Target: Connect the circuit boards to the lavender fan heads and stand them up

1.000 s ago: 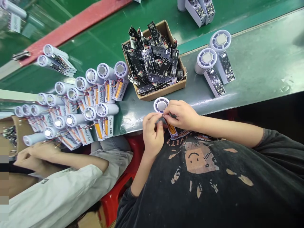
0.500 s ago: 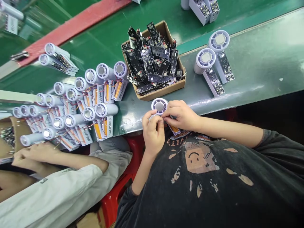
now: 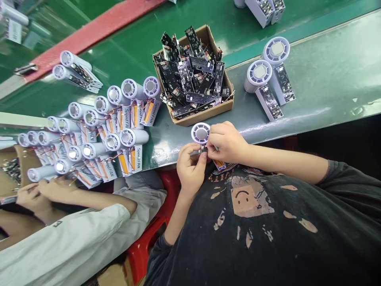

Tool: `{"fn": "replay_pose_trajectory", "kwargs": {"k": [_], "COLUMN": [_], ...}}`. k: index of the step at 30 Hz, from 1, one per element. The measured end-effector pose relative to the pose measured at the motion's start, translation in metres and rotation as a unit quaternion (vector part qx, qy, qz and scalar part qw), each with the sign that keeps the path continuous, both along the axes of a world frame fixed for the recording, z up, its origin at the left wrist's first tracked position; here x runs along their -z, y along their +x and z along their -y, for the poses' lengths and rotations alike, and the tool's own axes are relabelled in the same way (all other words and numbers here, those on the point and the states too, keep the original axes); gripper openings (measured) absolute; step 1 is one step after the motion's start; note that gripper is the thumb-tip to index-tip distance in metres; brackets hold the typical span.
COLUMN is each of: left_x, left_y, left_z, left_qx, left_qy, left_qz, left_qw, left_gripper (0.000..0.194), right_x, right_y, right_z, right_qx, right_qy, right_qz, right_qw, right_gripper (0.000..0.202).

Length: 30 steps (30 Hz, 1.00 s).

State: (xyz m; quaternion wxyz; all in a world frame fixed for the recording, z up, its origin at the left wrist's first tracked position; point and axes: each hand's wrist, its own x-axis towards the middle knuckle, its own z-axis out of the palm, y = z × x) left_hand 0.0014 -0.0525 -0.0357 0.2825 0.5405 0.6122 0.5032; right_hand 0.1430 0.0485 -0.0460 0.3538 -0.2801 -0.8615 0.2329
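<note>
Lavender plastic fan with a round grey hub (image 3: 200, 133) lies at the centre of the frame, below the brown cardboard box (image 3: 205, 117) of black circuit boards. I see the left hand (image 3: 191, 169) pinching a small pale piece (image 3: 202, 148); beside it, the right hand (image 3: 228, 143) is curled closed, its grip too hidden to tell.

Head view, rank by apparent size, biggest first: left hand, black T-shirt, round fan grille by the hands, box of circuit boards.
1. Black T-shirt
2. Box of circuit boards
3. Left hand
4. Round fan grille

No close calls.
</note>
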Motion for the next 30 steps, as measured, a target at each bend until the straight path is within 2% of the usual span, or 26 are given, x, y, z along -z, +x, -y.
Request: {"fn": "replay_pose_trajectory", "kwargs": {"k": [4, 7, 10, 13, 16, 19, 25, 30], "left_x": [-0.003, -0.004, -0.006, -0.01, -0.013, -0.014, -0.013, -0.011], "left_y": [0.001, 0.001, 0.0, -0.002, -0.003, -0.002, 0.001, 0.0], "left_z": [-0.003, -0.004, -0.003, -0.001, 0.001, 0.003, 0.003, 0.002], "left_qx": [0.003, 0.008, 0.024, 0.059, 0.061, 0.046, 0.049, 0.053], "left_qy": [-0.008, -0.022, -0.042, -0.058, -0.059, -0.05, -0.033, -0.027], "left_qz": [0.006, 0.016, 0.018, 0.015, -0.071, -0.162, -0.136, -0.179], "left_qw": [1.0, 1.0, 0.999, 0.996, 0.994, 0.985, 0.989, 0.982], "left_gripper": [0.013, 0.014, 0.015, 0.024, 0.032, 0.029, 0.029, 0.029], "right_x": [-0.002, -0.003, -0.003, -0.003, -0.004, -0.005, 0.002, 0.005], "right_y": [0.0, 0.001, 0.002, 0.003, 0.003, 0.003, 0.005, 0.008], "right_z": [0.001, 0.001, 0.001, 0.001, 0.0, -0.001, -0.002, -0.005], "right_qx": [0.006, 0.008, 0.007, 0.003, -0.007, -0.02, -0.042, -0.065], "right_qy": [0.077, 0.086, 0.082, 0.07, 0.026, -0.026, -0.005, -0.036], "right_qz": [-0.003, 0.023, 0.043, 0.043, 0.026, 0.007, -0.055, -0.029], "right_qw": [0.997, 0.996, 0.996, 0.997, 0.999, 0.999, 0.998, 0.997], "right_gripper": [0.018, 0.018, 0.016, 0.014, 0.013, 0.013, 0.016, 0.015]}}
